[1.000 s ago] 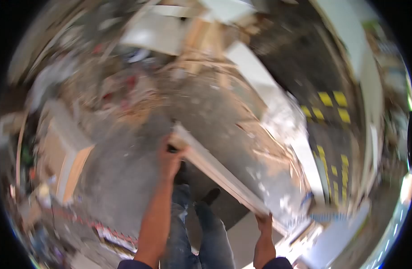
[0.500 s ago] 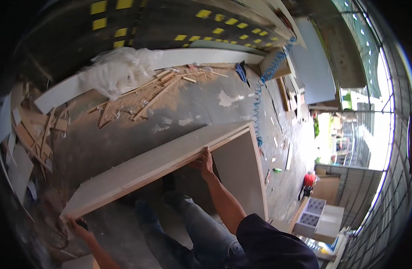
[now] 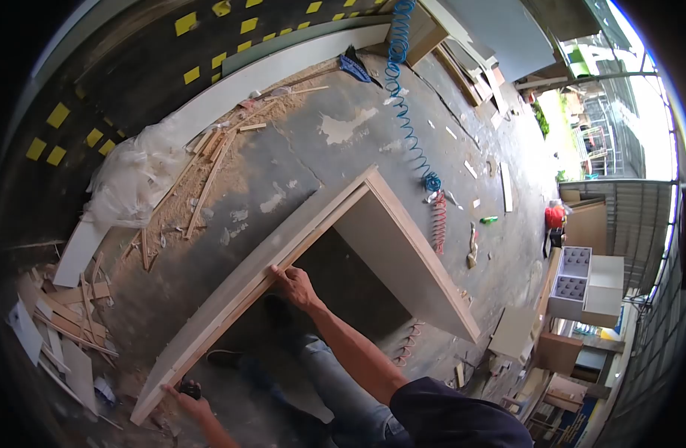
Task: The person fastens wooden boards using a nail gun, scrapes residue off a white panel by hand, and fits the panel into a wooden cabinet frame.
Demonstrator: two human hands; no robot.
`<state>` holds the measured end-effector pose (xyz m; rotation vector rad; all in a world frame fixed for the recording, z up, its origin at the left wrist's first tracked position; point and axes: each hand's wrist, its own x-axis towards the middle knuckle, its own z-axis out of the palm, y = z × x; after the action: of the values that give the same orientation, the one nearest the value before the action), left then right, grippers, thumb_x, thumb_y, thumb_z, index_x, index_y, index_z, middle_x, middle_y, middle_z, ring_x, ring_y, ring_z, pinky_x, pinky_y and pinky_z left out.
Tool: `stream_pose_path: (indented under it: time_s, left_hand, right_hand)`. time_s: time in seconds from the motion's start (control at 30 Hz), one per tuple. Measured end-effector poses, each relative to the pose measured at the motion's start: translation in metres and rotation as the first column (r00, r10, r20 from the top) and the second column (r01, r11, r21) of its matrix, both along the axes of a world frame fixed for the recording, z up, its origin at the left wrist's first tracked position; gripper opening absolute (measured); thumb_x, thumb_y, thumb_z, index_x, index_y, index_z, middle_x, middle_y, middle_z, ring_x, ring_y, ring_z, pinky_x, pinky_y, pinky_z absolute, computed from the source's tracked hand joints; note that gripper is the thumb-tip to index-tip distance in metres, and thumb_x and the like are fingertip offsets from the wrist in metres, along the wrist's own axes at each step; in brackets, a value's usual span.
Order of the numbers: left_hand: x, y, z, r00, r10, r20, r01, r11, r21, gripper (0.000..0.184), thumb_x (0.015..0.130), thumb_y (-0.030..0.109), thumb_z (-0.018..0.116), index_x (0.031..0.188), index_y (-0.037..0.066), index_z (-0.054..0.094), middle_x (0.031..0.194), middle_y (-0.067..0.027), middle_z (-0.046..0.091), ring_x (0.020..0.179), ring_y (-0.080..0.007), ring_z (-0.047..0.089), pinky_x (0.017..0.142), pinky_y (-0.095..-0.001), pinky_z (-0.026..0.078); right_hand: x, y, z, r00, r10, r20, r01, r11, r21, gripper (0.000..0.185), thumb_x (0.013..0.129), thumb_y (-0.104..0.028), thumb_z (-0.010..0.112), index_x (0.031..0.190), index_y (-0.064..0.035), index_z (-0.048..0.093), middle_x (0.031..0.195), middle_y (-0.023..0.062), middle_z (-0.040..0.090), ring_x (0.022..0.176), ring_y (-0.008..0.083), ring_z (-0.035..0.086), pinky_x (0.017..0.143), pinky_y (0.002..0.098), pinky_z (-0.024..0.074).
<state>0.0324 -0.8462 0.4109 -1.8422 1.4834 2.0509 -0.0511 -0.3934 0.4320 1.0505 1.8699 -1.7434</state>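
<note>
A pale wooden cabinet frame (image 3: 246, 295) stands in front of me, a long panel joined at a corner to a shorter side panel (image 3: 410, 261). My right hand (image 3: 294, 287) grips the near edge of the long panel around its middle, thumb and fingers over the wooden strip. Close to that panel's lower left end, my left hand (image 3: 193, 407) holds the same edge. A small black object (image 3: 189, 388) shows against the left hand; its kind is unclear. My jeans and shoes are partly visible inside the frame.
Wood offcuts and sawdust (image 3: 201, 179) lie along a white board by the wall, near crumpled plastic sheeting (image 3: 137, 179). A blue coiled hose (image 3: 410, 127) and a red coiled hose (image 3: 439, 224) run over the floor. Drawer boxes (image 3: 574, 276) stand at right.
The frame has turned in view, its long panel now slanting more steeply and its corner further left. Both hands stay on the edge; the view has shifted, showing more floor to the right.
</note>
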Motion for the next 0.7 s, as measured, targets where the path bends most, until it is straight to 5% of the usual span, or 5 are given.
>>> stream_pose_path:
  time_s: [0.23, 0.33, 0.47, 0.57, 0.7]
  left_hand:
    - [-0.005, 0.026, 0.022, 0.994, -0.084, -0.075, 0.076, 0.991, -0.11, 0.065, 0.09, 0.063, 0.057, 0.127, 0.01, 0.047, 0.087, -0.0044, 0.055, 0.065, -0.0149, 0.054, 0.057, -0.0291, 0.043]
    - [0.021, 0.029, 0.022, 0.998, -0.048, -0.042, 0.044, 0.996, -0.083, 0.064, 0.088, 0.063, 0.06, 0.122, 0.011, 0.05, 0.088, -0.0044, 0.055, 0.066, -0.0155, 0.054, 0.056, -0.0301, 0.042]
    - [0.047, 0.035, 0.028, 0.971, 0.007, 0.239, -0.02, 0.998, 0.055, 0.054, 0.081, 0.056, 0.069, 0.111, 0.013, 0.054, 0.081, -0.0035, 0.054, 0.065, -0.0158, 0.054, 0.057, -0.03, 0.041]
    - [0.084, 0.025, 0.013, 0.964, -0.147, 0.223, 0.107, 0.978, 0.18, 0.048, 0.08, 0.048, 0.071, 0.109, 0.013, 0.055, 0.08, -0.0039, 0.055, 0.065, -0.017, 0.055, 0.057, -0.0308, 0.043]
    - [0.122, 0.012, 0.003, 0.977, -0.147, 0.156, 0.118, 0.977, 0.179, 0.042, 0.079, 0.041, 0.073, 0.106, 0.013, 0.055, 0.081, -0.004, 0.056, 0.065, -0.0179, 0.056, 0.058, -0.0312, 0.047]
  right_hand:
    - [0.001, 0.007, 0.009, 0.99, -0.134, -0.054, 0.117, 0.963, -0.245, 0.058, 0.089, -0.05, 0.067, 0.108, 0.0049, 0.063, 0.1, 0.0122, 0.065, 0.086, 0.0206, 0.065, 0.068, 0.0367, 0.0591]
    - [0.031, 0.003, -0.004, 0.923, -0.375, 0.082, 0.373, 0.825, -0.425, 0.051, 0.087, -0.034, 0.072, 0.116, 0.0063, 0.057, 0.105, 0.0141, 0.059, 0.096, 0.0278, 0.064, 0.069, 0.0431, 0.062]
    - [0.046, 0.018, 0.005, 0.881, -0.442, 0.167, 0.473, 0.828, -0.302, 0.045, 0.082, -0.016, 0.072, 0.115, 0.0089, 0.055, 0.104, 0.0188, 0.062, 0.092, 0.0343, 0.066, 0.068, 0.0484, 0.0632]
    - [0.072, 0.026, 0.0, 0.815, -0.528, 0.24, 0.574, 0.792, -0.208, 0.044, 0.08, -0.011, 0.07, 0.116, 0.0094, 0.054, 0.106, 0.021, 0.062, 0.091, 0.0371, 0.067, 0.068, 0.0498, 0.0628]
    - [0.109, 0.024, 0.004, 0.817, -0.529, 0.228, 0.575, 0.769, -0.277, 0.043, 0.081, -0.008, 0.068, 0.117, 0.0079, 0.052, 0.106, 0.0202, 0.061, 0.092, 0.0374, 0.067, 0.071, 0.0513, 0.0625]
